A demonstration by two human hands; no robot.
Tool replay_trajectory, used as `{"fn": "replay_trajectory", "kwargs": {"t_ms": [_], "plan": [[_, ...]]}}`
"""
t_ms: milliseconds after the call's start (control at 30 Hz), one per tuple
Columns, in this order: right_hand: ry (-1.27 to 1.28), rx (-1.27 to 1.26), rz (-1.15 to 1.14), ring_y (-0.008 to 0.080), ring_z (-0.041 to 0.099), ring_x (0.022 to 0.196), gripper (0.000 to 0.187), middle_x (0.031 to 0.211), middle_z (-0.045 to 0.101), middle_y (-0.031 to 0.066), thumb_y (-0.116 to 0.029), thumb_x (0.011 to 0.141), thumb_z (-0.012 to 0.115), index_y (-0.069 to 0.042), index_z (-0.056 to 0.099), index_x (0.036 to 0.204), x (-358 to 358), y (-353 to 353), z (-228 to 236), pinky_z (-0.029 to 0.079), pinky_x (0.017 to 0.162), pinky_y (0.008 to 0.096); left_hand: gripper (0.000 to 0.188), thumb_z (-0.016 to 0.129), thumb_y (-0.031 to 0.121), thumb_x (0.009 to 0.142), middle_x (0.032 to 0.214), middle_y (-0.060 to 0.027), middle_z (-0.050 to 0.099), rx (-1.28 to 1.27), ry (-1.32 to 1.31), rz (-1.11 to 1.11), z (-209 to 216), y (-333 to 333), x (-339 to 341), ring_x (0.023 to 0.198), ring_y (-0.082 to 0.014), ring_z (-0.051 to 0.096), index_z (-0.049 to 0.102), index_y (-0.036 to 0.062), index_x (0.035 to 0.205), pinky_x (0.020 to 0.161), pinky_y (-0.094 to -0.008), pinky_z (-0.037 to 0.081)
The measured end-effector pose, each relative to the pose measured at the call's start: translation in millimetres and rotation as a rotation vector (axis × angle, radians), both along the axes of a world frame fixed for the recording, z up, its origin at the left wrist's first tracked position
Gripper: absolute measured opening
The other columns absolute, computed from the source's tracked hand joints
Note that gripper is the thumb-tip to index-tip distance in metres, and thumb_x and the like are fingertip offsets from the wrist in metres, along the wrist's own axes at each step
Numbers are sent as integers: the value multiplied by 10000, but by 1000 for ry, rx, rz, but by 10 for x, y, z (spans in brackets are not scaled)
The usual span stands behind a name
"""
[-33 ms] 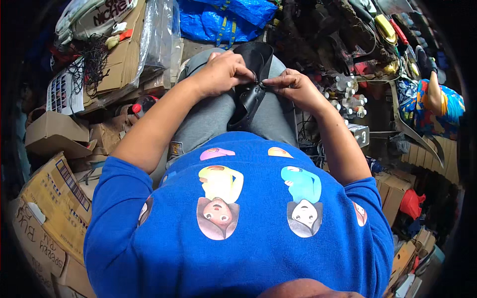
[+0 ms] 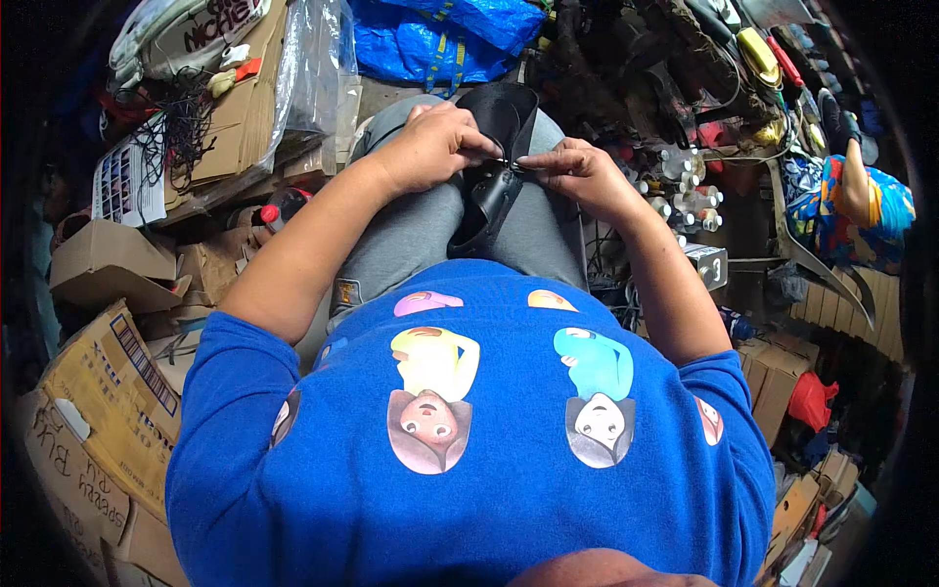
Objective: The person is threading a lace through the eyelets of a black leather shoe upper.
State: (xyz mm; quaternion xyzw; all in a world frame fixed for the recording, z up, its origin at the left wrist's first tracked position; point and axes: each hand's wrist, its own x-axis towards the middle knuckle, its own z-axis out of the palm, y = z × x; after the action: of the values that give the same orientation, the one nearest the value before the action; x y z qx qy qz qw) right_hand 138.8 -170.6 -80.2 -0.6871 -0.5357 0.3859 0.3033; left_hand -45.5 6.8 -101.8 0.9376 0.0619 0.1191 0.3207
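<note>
A black shoe (image 2: pixel 486 203) rests on my lap between my thighs, its wide black opening (image 2: pixel 501 110) facing away from me. At the middle of the shoe, my left hand (image 2: pixel 437 144) pinches from the left side, thumb and forefinger pressed together. From the right, my right hand (image 2: pixel 577 168) pinches too, its forefinger stretched toward the same spot. Between the fingertips runs a thin dark lace (image 2: pixel 508 162) with a pale glint on it. The lace is too small to follow in full. Grey trousers (image 2: pixel 396 235) lie under the shoe.
Flat cardboard (image 2: pixel 230 127) and tangled black cords (image 2: pixel 183 132) lie at the far left, near a cardboard box (image 2: pixel 110 264). Beyond my knees is a blue bag (image 2: pixel 445 44). Small bottles (image 2: pixel 696 201) crowd the right side, and another person's colourful clothing (image 2: pixel 885 220) shows farther right.
</note>
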Motion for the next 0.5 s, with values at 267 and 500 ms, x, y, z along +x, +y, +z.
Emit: {"fn": "replay_trajectory", "kwargs": {"t_ms": [267, 500], "plan": [[67, 45, -186, 75, 535, 694, 301, 775, 609, 13, -78, 768, 698, -153, 696, 1060, -149, -57, -117, 459, 646, 242, 182, 686, 196, 731, 813, -26, 664, -164, 195, 101, 145, -140, 47, 844, -184, 591, 681, 149, 907, 852, -374, 341], [262, -48, -273, 36, 523, 748, 125, 802, 622, -20, -93, 794, 705, -24, 662, 890, -222, 103, 13, 438, 676, 213, 142, 696, 250, 709, 774, 4, 657, -219, 154, 197, 48, -234, 148, 820, -179, 604, 672, 176, 828, 826, -367, 315]]}}
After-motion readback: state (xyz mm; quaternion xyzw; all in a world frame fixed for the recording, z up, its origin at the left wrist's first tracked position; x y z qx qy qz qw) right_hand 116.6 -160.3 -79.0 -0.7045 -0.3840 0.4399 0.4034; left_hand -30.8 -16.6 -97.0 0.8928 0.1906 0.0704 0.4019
